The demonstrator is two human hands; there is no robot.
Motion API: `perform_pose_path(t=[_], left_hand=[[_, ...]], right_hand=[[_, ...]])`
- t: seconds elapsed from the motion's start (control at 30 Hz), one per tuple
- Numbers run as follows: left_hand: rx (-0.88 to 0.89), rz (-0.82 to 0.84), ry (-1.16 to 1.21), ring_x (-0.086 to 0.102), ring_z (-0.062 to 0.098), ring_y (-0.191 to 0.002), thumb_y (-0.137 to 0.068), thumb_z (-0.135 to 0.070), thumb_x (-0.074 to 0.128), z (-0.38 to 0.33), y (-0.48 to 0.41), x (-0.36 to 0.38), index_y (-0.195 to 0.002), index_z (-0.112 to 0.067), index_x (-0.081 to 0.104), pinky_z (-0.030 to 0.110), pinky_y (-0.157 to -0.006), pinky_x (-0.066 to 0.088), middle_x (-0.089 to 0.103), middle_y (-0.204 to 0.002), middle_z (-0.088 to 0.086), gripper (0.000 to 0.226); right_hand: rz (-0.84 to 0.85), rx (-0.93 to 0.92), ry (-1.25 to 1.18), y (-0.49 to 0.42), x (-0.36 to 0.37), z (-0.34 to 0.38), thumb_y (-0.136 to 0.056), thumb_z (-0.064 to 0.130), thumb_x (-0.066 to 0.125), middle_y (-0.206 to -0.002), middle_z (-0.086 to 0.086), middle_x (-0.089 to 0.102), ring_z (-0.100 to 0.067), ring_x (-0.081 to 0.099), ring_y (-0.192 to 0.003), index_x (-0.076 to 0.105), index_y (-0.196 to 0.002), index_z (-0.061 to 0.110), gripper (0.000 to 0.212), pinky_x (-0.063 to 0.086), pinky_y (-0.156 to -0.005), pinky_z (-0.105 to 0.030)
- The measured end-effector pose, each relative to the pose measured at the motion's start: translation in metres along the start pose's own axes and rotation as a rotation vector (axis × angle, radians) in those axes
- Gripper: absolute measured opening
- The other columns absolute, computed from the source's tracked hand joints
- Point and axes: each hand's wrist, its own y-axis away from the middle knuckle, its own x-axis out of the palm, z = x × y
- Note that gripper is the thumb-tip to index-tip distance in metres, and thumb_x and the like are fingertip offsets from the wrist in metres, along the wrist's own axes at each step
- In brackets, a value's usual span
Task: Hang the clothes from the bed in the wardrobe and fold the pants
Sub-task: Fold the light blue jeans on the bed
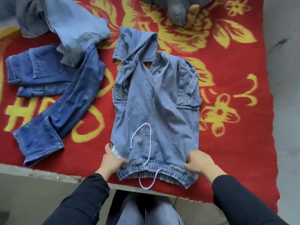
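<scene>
Red blanket [259, 143] with yellow flowers covers the bed, and on it, close to the near edge, lie the light denim pants [159, 103], folded up with the elastic waistband [170, 172] toward us and a white drawstring [150, 143] looping over the front. We reach forward with both arms in black sleeves [84, 200], forearms angled inward toward the waistband. Our left grip [113, 159] sits at the pants' left side just above the waistband, thumb splayed upward, fingers curled into the fabric. Our right grip [199, 161] takes the right side at the same height, knuckles up, fingers bent onto the denim. Dark blue jeans [73, 103] sprawl to the left, paler jeans [73, 21] beyond them, and a grey plush toy [178, 12] lies at the far edge.
</scene>
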Motion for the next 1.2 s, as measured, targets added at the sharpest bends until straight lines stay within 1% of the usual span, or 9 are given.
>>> perform_pose_path(t=[0.1,0.17,0.3,0.43,0.57,0.67,0.8,0.97,1.2], left_hand=[[-0.057,-0.029,0.02,0.042,0.041,-0.124,-0.073,-0.026,0.077,0.013,0.003,0.019,-0.15,-0.022,-0.006,0.044,-0.097,0.043,0.029,-0.145,0.026,0.113],[-0.102,-0.073,0.052,0.037,0.04,-0.126,-0.075,-0.031,0.077,0.019,0.006,0.03,-0.15,-0.024,-0.005,0.044,-0.1,0.036,0.024,-0.145,0.026,0.111],[-0.189,-0.132,0.179,0.044,0.037,-0.123,-0.075,-0.034,0.078,0.024,0.006,0.04,-0.145,-0.007,0.015,0.043,-0.1,0.042,0.04,-0.138,0.022,0.097],[-0.072,-0.192,0.125,0.059,0.031,-0.094,-0.084,-0.015,0.061,0.028,0.007,0.035,-0.124,-0.009,0.045,0.04,-0.083,0.048,0.063,-0.106,0.01,0.043],[-0.065,-0.006,0.094,0.061,0.03,-0.086,-0.08,-0.004,0.058,0.044,0.013,0.027,-0.111,-0.007,0.056,0.038,-0.077,0.048,0.064,-0.093,0.01,0.031],[-0.151,0.135,-0.042,0.056,0.023,-0.07,-0.074,-0.001,0.06,0.054,0.032,0.027,-0.092,-0.005,0.058,0.028,-0.063,0.044,0.06,-0.073,0.007,0.018],[-0.089,0.084,-0.15,0.058,0.027,-0.089,-0.075,-0.006,0.06,0.041,0.032,0.016,-0.109,-0.011,0.047,0.032,-0.07,0.044,0.061,-0.097,0.008,0.037],[0.029,-0.136,-0.013,0.056,0.024,-0.09,-0.08,-0.017,0.059,-0.031,-0.002,-0.018,-0.138,-0.012,0.036,0.03,-0.066,0.04,0.057,-0.113,0.011,0.062],[0.355,-0.436,-0.088,0.042,0.038,-0.119,-0.082,-0.016,0.058,-0.157,-0.06,-0.054,-0.131,-0.008,0.043,0.04,-0.099,0.033,0.049,-0.125,0.022,0.051]], right_hand=[[-0.041,-0.131,0.032,0.002,0.029,0.016,-0.083,0.057,0.051,-0.077,-0.001,0.053,-0.025,0.055,-0.074,0.047,-0.073,0.017,0.041,0.04,-0.062,-0.031],[-0.04,-0.215,0.063,0.005,0.048,0.029,-0.081,0.061,0.054,-0.103,-0.002,0.052,-0.025,0.055,-0.095,0.049,-0.101,0.018,0.047,0.04,-0.073,-0.035],[-0.173,-0.156,0.201,0.005,0.067,0.048,-0.087,0.027,0.057,-0.115,-0.005,0.047,-0.027,0.053,-0.104,0.039,-0.126,0.015,0.045,0.04,-0.08,-0.037],[-0.201,-0.194,0.241,-0.001,0.062,0.048,-0.087,0.005,0.044,-0.109,-0.008,0.057,-0.029,0.057,-0.1,0.046,-0.12,0.013,0.034,0.039,-0.078,-0.036],[-0.017,-0.15,0.196,0.007,0.05,0.039,-0.081,0.009,0.05,-0.103,-0.008,0.065,-0.03,0.063,-0.096,0.054,-0.09,0.017,0.013,0.039,-0.065,-0.033],[0.151,-0.129,0.188,0.017,0.052,0.04,-0.082,0.011,0.052,-0.108,-0.009,0.065,-0.03,0.064,-0.099,0.059,-0.101,0.012,0.02,0.041,-0.068,-0.033],[0.182,-0.091,-0.071,0.012,0.024,0.041,-0.079,0.012,0.051,-0.114,-0.008,0.067,-0.028,0.063,-0.105,0.067,-0.113,0.014,0.037,0.05,-0.08,-0.031],[-0.145,-0.065,-0.372,-0.02,-0.064,0.039,-0.083,0.01,0.053,-0.108,-0.011,0.071,-0.028,0.063,-0.105,0.073,-0.104,0.01,0.029,0.052,-0.088,-0.038],[-0.361,-0.03,-0.398,-0.083,-0.162,0.04,-0.085,0.013,0.049,-0.1,-0.008,0.071,-0.028,0.064,-0.096,0.071,-0.097,0.01,0.025,0.054,-0.082,-0.042]])
